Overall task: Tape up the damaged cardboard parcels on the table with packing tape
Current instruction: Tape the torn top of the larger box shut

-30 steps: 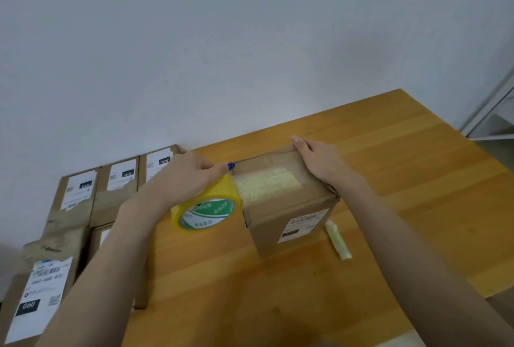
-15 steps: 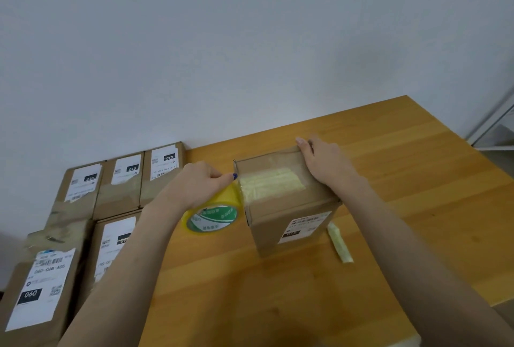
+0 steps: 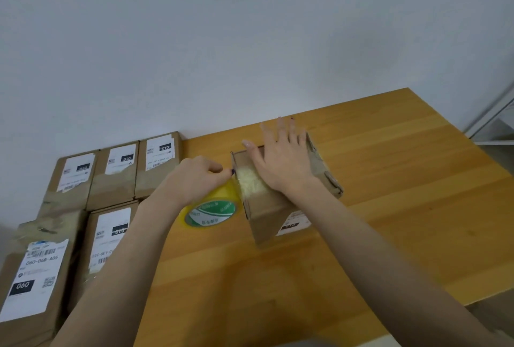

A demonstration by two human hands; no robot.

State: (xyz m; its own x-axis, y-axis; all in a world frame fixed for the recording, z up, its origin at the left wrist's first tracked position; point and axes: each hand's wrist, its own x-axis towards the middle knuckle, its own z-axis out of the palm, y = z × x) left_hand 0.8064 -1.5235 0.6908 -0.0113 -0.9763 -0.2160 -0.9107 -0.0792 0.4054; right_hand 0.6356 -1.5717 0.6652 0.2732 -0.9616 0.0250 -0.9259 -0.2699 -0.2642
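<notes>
Pale grey wall (image 3: 250, 40) fills the upper half of the view, and below it runs a honey-coloured wooden table (image 3: 403, 193) whose far edge meets the wall. At the right margin a white frame (image 3: 492, 115) stands past the table's corner.

Six cardboard parcels are in sight. Five of them, each with a white shipping label, are packed together at the left: three in a row (image 3: 116, 174) against the wall, and two nearer ones (image 3: 108, 235) in front, the nearest marked 060 (image 3: 30, 277). The sixth, the parcel being worked on (image 3: 267, 216), stands apart near the table's middle. Its long axis runs from the near edge toward the wall, slanting a little to the right as it recedes, and a labelled end face (image 3: 294, 224) points back at the camera. A pale strip of tape (image 3: 250, 184) lies on its top.

One roll of yellow packing tape (image 3: 212, 209) with a green and white core label sits at the parcel's left side, touching its upper edge. The left hand (image 3: 194, 179) is curled around the roll from above, fingers closed on it, thumb and forefinger pinched at the box edge. The right hand (image 3: 281, 160) lies flat on the parcel's top, fingers spread wide and pointing at the wall, blurred at the tips
</notes>
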